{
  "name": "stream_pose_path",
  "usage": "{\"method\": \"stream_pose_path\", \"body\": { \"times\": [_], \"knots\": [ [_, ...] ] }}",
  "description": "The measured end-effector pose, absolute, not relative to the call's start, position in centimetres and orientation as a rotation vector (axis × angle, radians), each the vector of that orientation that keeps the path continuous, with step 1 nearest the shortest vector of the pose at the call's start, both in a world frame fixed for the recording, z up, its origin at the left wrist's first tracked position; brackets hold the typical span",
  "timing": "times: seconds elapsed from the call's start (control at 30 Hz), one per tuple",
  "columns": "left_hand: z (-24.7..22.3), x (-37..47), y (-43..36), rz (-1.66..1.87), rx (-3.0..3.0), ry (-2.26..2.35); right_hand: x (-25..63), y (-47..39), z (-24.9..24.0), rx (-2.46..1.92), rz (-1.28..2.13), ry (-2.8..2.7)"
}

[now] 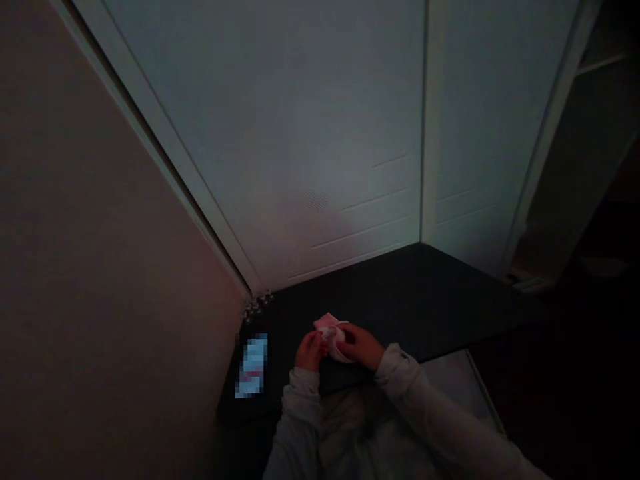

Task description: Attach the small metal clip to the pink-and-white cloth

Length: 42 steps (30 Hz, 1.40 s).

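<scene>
Left sleeve (299,427): long, pale grey-white in this dim light, loose, ringed with soft creases. Left cuff (303,383) gathered in thick folds at the wrist. Right sleeve (450,427): same pale cloth, smoother along the forearm; right cuff (395,363) bunched likewise. Left hand (310,351) and right hand (365,347) bare. Clothing over the lap (375,440) looks pale with darker, brownish patches; from where I stand, its pattern is too blurred to read

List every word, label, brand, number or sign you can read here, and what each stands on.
No text can be read.
Bright patch on the dark tabletop: pixelated, unreadable.
Pink-and-white item: too small and dark to tell.
White panel: lines and hatched marks, no visible lettering.
</scene>
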<state>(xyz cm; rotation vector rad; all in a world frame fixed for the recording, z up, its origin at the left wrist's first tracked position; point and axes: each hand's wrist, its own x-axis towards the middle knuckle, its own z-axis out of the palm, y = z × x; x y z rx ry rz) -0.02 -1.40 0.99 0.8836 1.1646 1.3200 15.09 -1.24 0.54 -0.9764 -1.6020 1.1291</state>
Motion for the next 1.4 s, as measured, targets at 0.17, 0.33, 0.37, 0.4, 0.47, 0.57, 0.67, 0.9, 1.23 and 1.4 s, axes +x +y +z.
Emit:
{"method": "stream_pose_path", "body": {
  "times": [0.17, 0.33, 0.37, 0.4, 0.47, 0.57, 0.67, 0.9, 1.23, 1.4],
  "knots": [
    [0.6, -0.2, -1.3, 1.334, 0.905, 1.135, 15.0, -1.2, 0.2, -0.975, 1.083, -1.613],
    [0.4, -0.2, -1.2, 1.342, 0.896, 1.107, 15.2, -1.1, -0.1, -0.998, 1.071, -1.629],
    [0.4, -0.2, -1.2, 1.343, 0.897, 1.104, 15.2, -1.1, -0.1, -1.008, 1.065, -1.634],
    [0.4, -0.2, -1.2, 1.343, 0.895, 1.105, 15.3, -1.1, 0.0, -1.016, 1.058, -1.635],
    [0.5, -0.2, -1.3, 1.345, 0.894, 1.109, 15.3, -1.1, 0.0, -1.014, 1.051, -1.643],
    [0.6, -0.2, -1.4, 1.336, 0.903, 1.116, 15.3, -1.2, 0.1, -0.987, 1.041, -1.659],
    [0.5, -0.2, -1.3, 1.331, 0.918, 1.107, 15.3, -1.2, 0.3, -0.976, 1.008, -1.664],
    [0.2, -0.2, -1.3, 1.341, 0.968, 1.14, 15.6, -1.4, 0.8, -0.912, 0.963, -1.661],
    [0.1, -0.1, -1.4, 1.337, 0.94, 1.148, 15.7, -1.1, 0.6, -0.939, 1.089, -1.491],
    [0.1, -0.2, -1.5, 1.346, 0.96, 1.138, 15.6, -0.7, 0.1, -0.901, 1.142, -1.467]
  ]
}}
